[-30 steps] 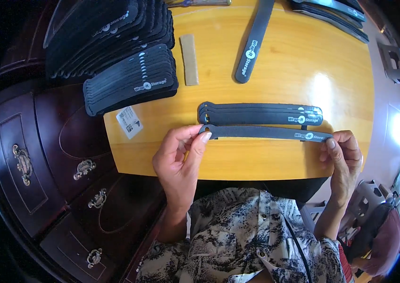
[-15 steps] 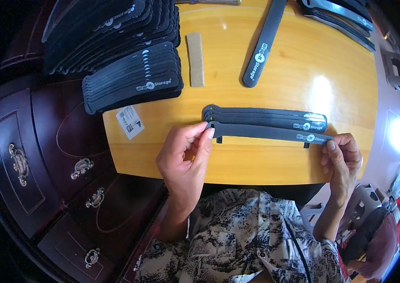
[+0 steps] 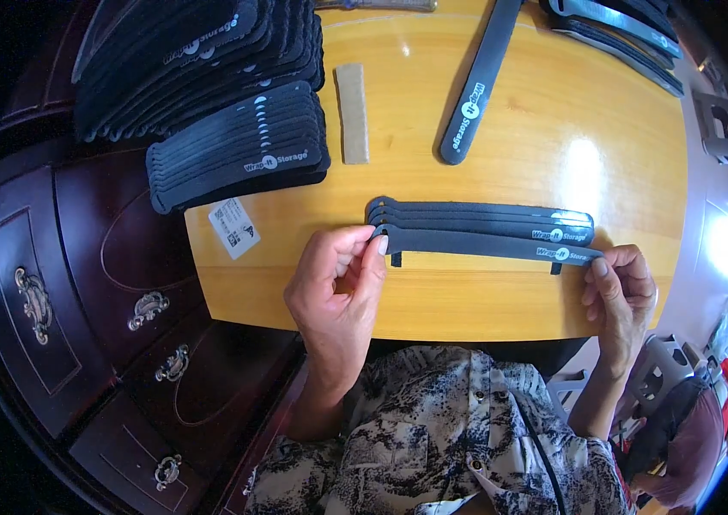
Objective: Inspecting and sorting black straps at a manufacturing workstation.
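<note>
Stretched between my hands is a dark grey hook-and-loop storage strap with white lettering near its right end. My left hand pinches its left end beside the small slot. The right end is gripped between thumb and fingers of my right hand. Just beyond it lie several matching straps, overlapped in a staggered stack on the table. Two short black tabs stick out below the held strap, one near each end; what they belong to is hidden.
Large fanned piles of black straps fill the table's far left. A cardboard strip, a single strap and more straps lie farther back. A white label rests at the left edge, near dark wooden drawers.
Both hands keep the same grip on the strap and have barely moved. The whole view has shifted slightly.
</note>
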### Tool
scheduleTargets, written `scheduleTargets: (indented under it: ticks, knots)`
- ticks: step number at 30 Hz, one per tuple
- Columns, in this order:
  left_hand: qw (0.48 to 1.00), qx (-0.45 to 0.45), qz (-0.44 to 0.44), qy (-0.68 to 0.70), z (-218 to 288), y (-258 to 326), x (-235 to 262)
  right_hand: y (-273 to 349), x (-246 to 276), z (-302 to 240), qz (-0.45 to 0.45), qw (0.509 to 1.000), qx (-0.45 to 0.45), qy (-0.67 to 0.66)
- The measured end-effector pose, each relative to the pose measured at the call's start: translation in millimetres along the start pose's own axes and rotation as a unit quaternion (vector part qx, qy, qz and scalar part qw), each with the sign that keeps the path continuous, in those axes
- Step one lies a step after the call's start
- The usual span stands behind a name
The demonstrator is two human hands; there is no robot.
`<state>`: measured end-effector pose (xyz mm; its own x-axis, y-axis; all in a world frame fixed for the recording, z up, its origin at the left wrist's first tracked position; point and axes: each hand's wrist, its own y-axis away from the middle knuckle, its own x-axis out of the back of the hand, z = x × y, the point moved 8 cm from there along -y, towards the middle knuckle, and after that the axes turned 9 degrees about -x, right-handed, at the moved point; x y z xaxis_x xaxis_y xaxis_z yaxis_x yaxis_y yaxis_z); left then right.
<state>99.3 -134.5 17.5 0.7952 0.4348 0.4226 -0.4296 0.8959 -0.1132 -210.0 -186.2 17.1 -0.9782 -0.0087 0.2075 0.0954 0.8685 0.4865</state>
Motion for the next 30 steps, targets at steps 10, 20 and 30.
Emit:
scheduleTargets:
  ticks: [10,20,30]
  knots:
    - [1.000,0.015,-0.002,-0.011,2.5,-0.1,-1.9,0.2,-0.8,3.2,-0.001,1.000,0.003,0.011]
    - [0.998,0.062,-0.002,-0.014,1.4,1.8,-6.8,-0.1,1.3,5.1,0.016,0.998,-0.064,-0.013]
    - [0.997,0.060,-0.036,-0.020,14.0,2.2,-20.8,-2.6,11.8,6.1,0.017,0.997,-0.070,-0.011]
